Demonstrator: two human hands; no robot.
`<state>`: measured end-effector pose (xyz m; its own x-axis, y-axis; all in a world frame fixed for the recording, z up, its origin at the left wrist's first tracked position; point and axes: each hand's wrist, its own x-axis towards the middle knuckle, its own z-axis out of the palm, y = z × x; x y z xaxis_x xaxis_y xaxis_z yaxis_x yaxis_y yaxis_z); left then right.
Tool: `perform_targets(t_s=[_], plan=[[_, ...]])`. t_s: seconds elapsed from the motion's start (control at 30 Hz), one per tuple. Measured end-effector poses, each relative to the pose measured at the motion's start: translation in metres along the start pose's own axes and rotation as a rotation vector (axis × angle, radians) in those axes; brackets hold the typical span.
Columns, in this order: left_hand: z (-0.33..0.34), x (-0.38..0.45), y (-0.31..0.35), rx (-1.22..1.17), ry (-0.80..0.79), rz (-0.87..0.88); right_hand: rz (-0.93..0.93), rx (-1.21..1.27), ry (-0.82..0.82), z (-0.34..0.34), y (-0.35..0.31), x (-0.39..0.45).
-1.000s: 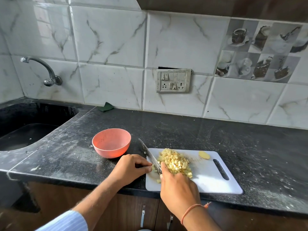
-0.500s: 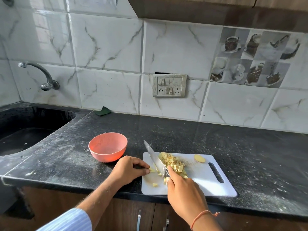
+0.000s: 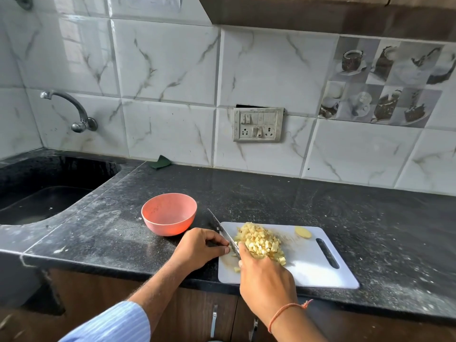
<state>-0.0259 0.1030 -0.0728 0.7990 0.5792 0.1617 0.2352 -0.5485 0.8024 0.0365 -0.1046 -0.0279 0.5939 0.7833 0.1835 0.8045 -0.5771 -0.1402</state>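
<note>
The right hand point(image 3: 267, 277), low and just right of centre in the frame, is closed round the handle of a knife point(image 3: 223, 230). The handle itself is hidden under the fingers, and the blade runs up and to the left from the fist, its tip out past the far left corner of the white cutting board point(image 3: 311, 270). The left hand point(image 3: 197, 248) sits just left of the blade with its fingers curled, the fingertips point(image 3: 223, 244) down at the board's left edge against a small pale piece; whether they pinch it I cannot tell. Against the blade's right side lies a heap of diced pale yellow cubes point(image 3: 262, 243), on the left half of the board, with a few loose cubes below the blade. A single round slice point(image 3: 303, 232) lies apart near the board's upper edge. A pink bowl point(image 3: 169, 215) stands on the dark countertop point(image 3: 370, 218) just up and left of the left hand. At the left edge of the frame is the black sink point(image 3: 37, 193), with a tap point(image 3: 74, 112) on the tiled wall above it, and a switch panel point(image 3: 257, 124) sits at centre
</note>
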Motion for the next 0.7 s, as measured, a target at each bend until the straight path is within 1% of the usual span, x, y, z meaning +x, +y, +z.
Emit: perform_targets(t_s=[0.17,0.27,0.33,0.43,0.53,0.63,0.7], plan=[[-0.001,0.001,0.001,0.034,-0.014,-0.011,0.008,-0.006,0.029,0.000,0.023,-0.013],[-0.003,0.002,0.002,0.007,-0.022,-0.030,0.087,0.120,0.048,0.003,0.034,-0.008],[0.000,0.004,0.005,-0.003,-0.026,-0.057,0.145,0.302,0.035,0.007,0.045,0.002],[0.009,0.008,0.013,0.027,-0.028,-0.095,0.183,0.620,0.039,0.008,0.068,0.019],[0.013,0.008,0.020,0.024,-0.002,-0.080,0.207,0.912,0.051,0.001,0.098,0.034],[0.014,0.006,0.018,-0.093,0.032,-0.003,0.292,1.206,0.017,0.002,0.125,0.040],[0.014,0.004,0.017,-0.169,0.034,0.018,0.293,1.314,0.004,0.004,0.133,0.040]])
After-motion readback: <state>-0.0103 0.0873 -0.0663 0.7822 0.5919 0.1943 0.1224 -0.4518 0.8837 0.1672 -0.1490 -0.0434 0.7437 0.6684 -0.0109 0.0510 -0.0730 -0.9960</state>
